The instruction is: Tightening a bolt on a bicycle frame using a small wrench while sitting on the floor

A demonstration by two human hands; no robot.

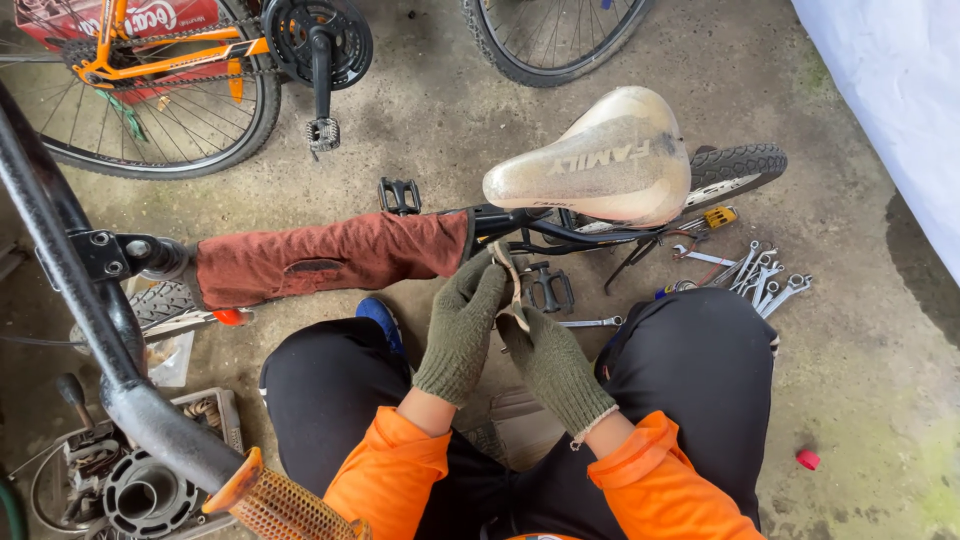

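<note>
2 gloved hands meet at the centre of the view, above the lap. The left hand (462, 325) has its grip clenched on the upper part of a pair of pliers (512, 285), just under the bicycle frame (545, 235). The right hand (553, 365) has its grip closed on the lower handles of the same tool. The pliers sit between both gloves, below the pale saddle (598, 160) and beside a black pedal (548, 287). A reddish cloth (330, 257) wraps the frame tube to the left. Several wrenches (755, 275) lie on the concrete floor (860, 330) to the right, well apart from both hands.
</note>
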